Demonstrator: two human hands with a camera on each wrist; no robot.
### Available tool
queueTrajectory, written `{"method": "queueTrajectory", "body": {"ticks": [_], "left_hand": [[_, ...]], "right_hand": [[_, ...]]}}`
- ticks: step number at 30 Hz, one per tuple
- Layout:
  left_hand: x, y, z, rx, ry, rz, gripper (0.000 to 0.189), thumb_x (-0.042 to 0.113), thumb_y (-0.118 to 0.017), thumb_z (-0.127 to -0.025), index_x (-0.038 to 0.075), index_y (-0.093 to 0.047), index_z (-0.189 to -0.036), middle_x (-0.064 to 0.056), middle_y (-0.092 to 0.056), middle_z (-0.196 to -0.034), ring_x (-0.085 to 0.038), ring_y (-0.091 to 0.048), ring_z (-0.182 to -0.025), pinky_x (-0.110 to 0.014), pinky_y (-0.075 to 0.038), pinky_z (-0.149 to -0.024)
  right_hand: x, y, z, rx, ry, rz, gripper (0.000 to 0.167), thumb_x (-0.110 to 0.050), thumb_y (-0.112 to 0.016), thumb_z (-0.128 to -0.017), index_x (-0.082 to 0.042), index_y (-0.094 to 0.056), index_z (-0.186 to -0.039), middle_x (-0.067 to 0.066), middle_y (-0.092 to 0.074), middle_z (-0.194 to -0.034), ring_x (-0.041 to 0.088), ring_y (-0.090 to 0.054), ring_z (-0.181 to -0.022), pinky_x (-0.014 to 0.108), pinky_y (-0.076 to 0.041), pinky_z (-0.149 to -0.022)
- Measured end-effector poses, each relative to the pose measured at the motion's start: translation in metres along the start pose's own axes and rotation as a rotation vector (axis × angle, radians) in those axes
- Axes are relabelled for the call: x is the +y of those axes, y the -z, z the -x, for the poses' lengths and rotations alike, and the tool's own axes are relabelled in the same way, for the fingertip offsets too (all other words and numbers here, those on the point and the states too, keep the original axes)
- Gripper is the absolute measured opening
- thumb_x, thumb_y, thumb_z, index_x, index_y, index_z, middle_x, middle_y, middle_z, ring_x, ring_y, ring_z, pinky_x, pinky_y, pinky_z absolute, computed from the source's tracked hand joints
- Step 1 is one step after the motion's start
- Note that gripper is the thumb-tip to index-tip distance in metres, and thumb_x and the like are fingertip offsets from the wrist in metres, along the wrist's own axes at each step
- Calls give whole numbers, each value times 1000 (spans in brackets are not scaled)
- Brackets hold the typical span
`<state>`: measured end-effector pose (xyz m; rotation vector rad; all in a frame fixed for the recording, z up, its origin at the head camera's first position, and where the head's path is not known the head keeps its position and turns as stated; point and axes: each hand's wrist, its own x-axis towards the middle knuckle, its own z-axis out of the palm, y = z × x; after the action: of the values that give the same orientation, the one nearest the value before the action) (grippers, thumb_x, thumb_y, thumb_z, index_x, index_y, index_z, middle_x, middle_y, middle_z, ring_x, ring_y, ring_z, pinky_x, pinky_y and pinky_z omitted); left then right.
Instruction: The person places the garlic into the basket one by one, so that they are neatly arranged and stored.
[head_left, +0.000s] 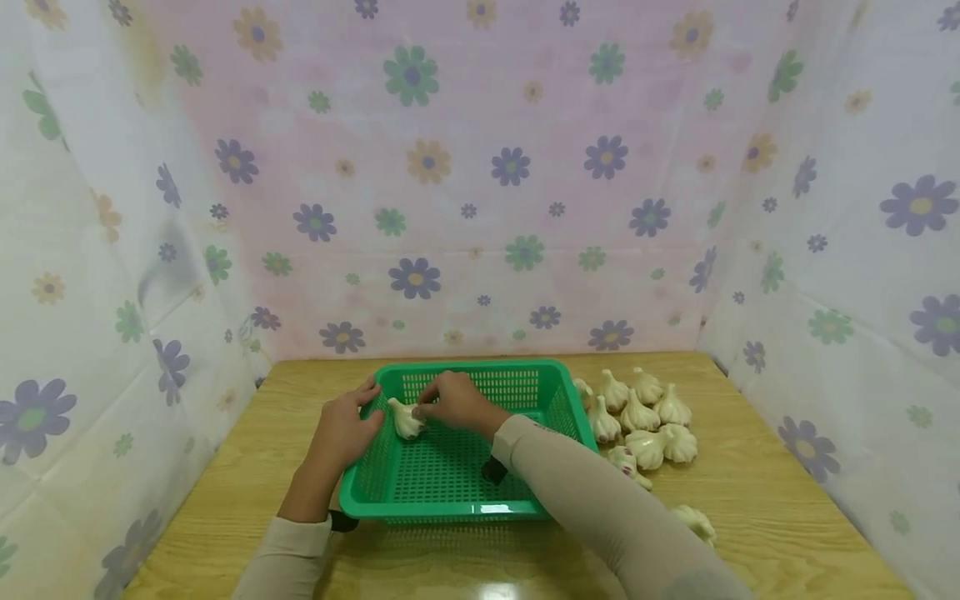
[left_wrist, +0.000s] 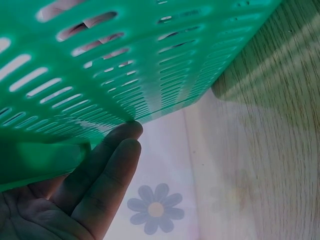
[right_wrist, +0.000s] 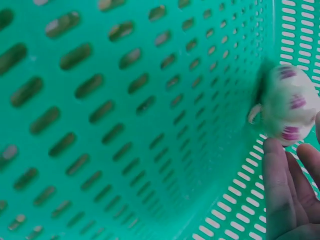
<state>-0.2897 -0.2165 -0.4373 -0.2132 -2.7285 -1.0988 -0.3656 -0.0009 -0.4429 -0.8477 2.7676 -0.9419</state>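
"What does the head view show?"
"A green slotted basket (head_left: 420, 510) on a wood-grain table (head_left: 247, 467), with flowered cloth (head_left: 480, 125) behind and at both sides. The left hand (head_left: 343, 427) grips the basket's left rim, thumb to the inside. The right hand (head_left: 459, 402) reaches across inside, fingertips on a single garlic bulb (head_left: 407, 421) near the left wall, its stem pointing up and leftward. More garlic (head_left: 638, 414) lies clustered on the table, to the right of the basket."

"And the left wrist view?"
"Two of the left hand's fingers, nearly straight, lie along the basket's outer wall."

"The right wrist view?"
"The bulb, white with purple patches, sits close to the slotted wall. The right hand's fingertips meet its edge; I cannot tell whether they pinch it or only touch."
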Motion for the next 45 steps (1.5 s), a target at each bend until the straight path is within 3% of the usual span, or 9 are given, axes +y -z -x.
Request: {"method": "queueTrajectory", "body": {"ticks": [14, 24, 30, 37, 45], "left_hand": [[3, 0, 1, -9, 16, 3, 52, 15, -62, -99, 3, -54, -150, -10, -42, -163, -12, -30, -40, -28, -36, -41], [7, 1, 1, 0, 24, 0, 53, 15, -63, -98, 2, -55, -148, -11, -43, -162, -12, -30, -39, -28, -36, -40], [6, 0, 2, 11, 28, -5, 53, 15, -65, -97, 2, -56, -148, -11, -44, -162, -12, -30, -40, -29, -36, -41], [6, 0, 2, 0, 24, 4, 53, 14, -64, -97, 1, -55, -148, -12, -43, -162, -11, -25, -39, -27, -32, -40], [10, 1, 2, 6, 42, 5, 54, 14, -64, -97, 1, -55, -148, -12, -43, -162, -11, -25, -40, -27, -31, -40]], "right_hand": [[-5, 15, 2, -26, 45, 37, 28, -38, -74, -96, -18, -81, -114, -6, -78, -112, 8, -71, -101, 28, -58, -83], [-15, 34, 14, -56, 79, -11, 39, -39, -74, -95, -13, -77, -124, 0, -76, -122, 19, -69, -114, 33, -58, -91], [-20, 50, 25, -49, 118, -14, 40, -38, -75, -95, -12, -77, -125, 2, -76, -124, 21, -69, -115, 34, -58, -90], [-19, 72, 41, -7, 138, -69, 33, -38, -76, -95, -20, -78, -122, 0, -76, -123, 15, -71, -107, 30, -59, -85], [-10, 100, 67, -4, 127, -141, 36, -41, -77, -92, -27, -75, -125, -3, -74, -125, 11, -73, -104, 29, -60, -86]]}}
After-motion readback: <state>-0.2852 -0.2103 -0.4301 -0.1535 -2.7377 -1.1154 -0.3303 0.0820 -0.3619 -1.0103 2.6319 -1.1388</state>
